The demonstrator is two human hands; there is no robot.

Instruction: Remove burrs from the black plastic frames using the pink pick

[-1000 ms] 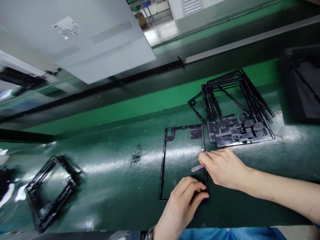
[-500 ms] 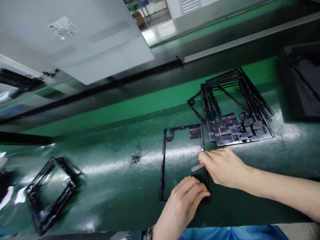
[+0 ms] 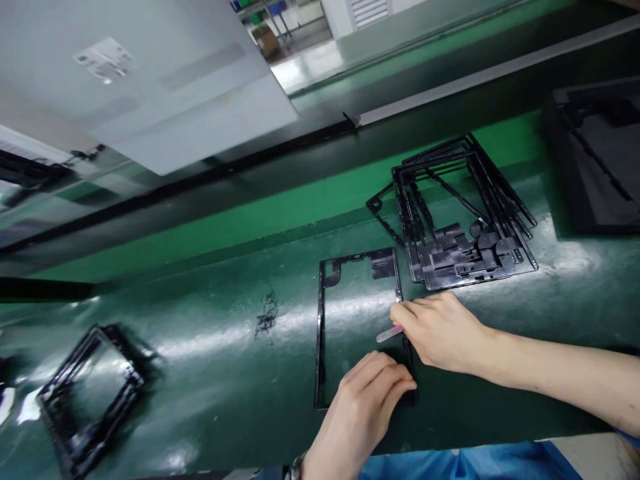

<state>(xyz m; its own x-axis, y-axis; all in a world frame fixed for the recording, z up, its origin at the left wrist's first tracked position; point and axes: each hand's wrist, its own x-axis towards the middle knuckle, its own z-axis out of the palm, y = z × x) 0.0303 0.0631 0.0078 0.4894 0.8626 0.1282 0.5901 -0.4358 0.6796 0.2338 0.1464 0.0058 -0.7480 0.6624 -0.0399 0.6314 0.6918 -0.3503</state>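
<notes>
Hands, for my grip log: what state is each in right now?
Left hand: closed at a corner of the black frame; whether gripping can't be told.
Right hand: closed, holding a slim tool.

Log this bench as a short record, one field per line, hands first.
Left hand: fingers together at the frame's near right corner; exact grip hidden
Right hand: closed around a pink and pale tool, over the frame's right side
Tool: pale end points left, over the frame's opening
Frame: black, flat on the green table
Right of frame: fanned stack of black frames, then a dark box
Left of frame: thin black scraps; farther left, more black frames, blurred
</notes>
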